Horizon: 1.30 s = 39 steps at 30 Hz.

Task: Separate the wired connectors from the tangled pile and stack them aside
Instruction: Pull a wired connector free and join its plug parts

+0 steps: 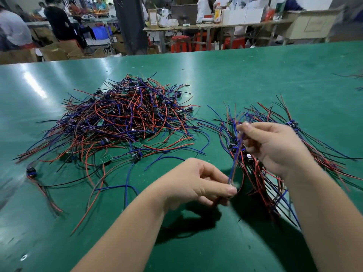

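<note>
- A green surface [255, 75] is viewed from above, and two bare forearms are seen reaching in from its near edge.
- The tangled pile [125, 118] of wired connectors lies left of centre on the surface. Red, blue, purple and black leads are heaped together, with small black connector bodies and a few green circuit boards scattered through them.
- A separated stack [257, 177] is laid to the right of the pile, with a strip of bare surface between the two. Its leads run roughly parallel and fan out toward the far side and the near right, and its connector bodies are gathered near the middle.
- A thin blue-purple wire [235, 156] is held raised over the left edge of the stack, stretched between the two hands.
- The left hand [198, 185] is held low, in front of the stack. Its grip is closed on the lower end of the wire, which is pinched between thumb and forefinger, and the other fingers are curled under.
- The right hand [275, 148] is held higher, above the stack. Its grip is clamped on the upper end of the wire at the fingertips.
- The wire is blurred, so it cannot be told whether a connector hangs on it.
- A lone connector [31, 171] with red and black leads lies apart near the left edge of the surface.
- Red stools [180, 44], cardboard boxes [59, 50], work tables and people are seen beyond the far edge, out of focus.
</note>
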Each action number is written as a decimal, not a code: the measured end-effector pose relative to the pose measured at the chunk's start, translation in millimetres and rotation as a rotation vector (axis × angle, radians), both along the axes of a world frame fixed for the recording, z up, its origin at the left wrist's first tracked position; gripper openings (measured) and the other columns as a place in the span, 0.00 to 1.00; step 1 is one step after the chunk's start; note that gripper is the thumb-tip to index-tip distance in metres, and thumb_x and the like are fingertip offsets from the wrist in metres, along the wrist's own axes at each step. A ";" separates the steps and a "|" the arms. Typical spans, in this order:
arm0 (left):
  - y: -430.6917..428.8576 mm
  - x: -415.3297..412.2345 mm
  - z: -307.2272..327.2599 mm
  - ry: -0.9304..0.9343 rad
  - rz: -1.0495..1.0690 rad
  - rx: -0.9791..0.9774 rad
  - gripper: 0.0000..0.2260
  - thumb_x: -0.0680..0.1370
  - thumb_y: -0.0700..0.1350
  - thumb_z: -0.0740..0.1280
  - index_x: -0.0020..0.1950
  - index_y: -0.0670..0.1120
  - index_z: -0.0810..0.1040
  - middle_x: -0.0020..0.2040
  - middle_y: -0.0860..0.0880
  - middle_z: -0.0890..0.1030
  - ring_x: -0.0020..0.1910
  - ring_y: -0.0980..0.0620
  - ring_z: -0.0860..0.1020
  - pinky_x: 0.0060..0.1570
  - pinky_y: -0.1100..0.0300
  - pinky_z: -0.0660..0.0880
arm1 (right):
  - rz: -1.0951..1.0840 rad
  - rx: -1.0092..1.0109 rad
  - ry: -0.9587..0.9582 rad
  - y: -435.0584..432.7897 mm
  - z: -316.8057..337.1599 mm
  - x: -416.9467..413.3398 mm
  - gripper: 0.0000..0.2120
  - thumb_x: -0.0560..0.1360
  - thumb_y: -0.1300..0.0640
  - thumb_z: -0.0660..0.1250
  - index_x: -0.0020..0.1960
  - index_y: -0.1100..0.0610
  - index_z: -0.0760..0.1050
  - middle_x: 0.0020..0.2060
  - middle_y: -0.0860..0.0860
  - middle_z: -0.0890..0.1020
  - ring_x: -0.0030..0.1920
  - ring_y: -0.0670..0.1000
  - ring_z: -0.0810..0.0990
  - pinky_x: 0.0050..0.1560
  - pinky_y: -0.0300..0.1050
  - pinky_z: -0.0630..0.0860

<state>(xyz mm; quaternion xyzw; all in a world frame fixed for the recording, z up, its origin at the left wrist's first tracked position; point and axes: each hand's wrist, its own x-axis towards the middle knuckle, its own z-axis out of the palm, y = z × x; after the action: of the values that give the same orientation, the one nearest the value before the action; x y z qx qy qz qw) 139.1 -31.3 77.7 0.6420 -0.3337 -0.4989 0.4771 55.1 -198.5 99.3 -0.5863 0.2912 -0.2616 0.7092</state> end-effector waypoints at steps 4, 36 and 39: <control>0.0 -3.2 -0.1 -0.035 -0.077 0.006 0.06 0.72 0.42 0.75 0.42 0.49 0.80 0.40 0.48 0.83 0.37 0.57 0.80 0.32 0.67 0.74 | -0.083 0.049 -0.068 -8.6 2.4 -4.9 0.07 0.75 0.61 0.67 0.40 0.62 0.78 0.24 0.49 0.78 0.22 0.42 0.70 0.21 0.32 0.66; -7.3 5.6 5.7 0.367 0.186 -0.509 0.10 0.72 0.35 0.66 0.45 0.45 0.86 0.44 0.46 0.85 0.42 0.52 0.84 0.41 0.63 0.80 | 0.343 0.220 -0.266 21.7 1.2 4.0 0.05 0.62 0.58 0.70 0.34 0.58 0.83 0.29 0.50 0.79 0.27 0.44 0.76 0.29 0.34 0.75; -8.4 6.0 6.1 0.296 0.294 -0.394 0.07 0.64 0.47 0.74 0.38 0.44 0.85 0.36 0.46 0.84 0.33 0.53 0.83 0.34 0.63 0.79 | 0.367 -0.054 -0.095 19.5 -3.5 2.4 0.06 0.63 0.57 0.70 0.36 0.60 0.82 0.29 0.52 0.80 0.29 0.46 0.74 0.31 0.34 0.71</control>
<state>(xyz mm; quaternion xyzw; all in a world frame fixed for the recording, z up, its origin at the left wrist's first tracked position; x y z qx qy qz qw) 145.1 -39.7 83.8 0.4984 -0.2544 -0.4383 0.7034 57.5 -179.0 95.8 -0.6353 0.1385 -0.1628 0.7421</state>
